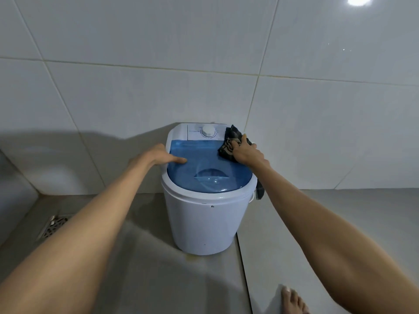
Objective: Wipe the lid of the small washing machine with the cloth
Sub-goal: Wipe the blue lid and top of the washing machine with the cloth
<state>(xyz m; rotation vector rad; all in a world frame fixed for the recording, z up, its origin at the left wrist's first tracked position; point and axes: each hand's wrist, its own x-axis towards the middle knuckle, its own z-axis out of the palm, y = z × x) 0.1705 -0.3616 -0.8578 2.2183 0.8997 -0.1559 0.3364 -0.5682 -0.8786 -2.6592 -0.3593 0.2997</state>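
A small white washing machine (204, 223) stands on the floor against the tiled wall. Its translucent blue lid (204, 175) is closed, with a white control panel and dial (208, 130) behind it. My right hand (246, 152) holds a dark patterned cloth (229, 143) down on the lid's far right corner, fingers curled into the fabric. One end of the cloth (260, 192) hangs down the machine's right side. My left hand (162, 156) rests on the lid's left edge, thumb lying flat on the blue surface, its fingers hidden past the rim.
A metal floor drain (53, 226) lies at the left on the grey floor. A raised lighter tile step (317, 223) runs along the right of the machine. My bare foot (293, 301) stands at the bottom right. White tiled wall (204, 64) rises behind.
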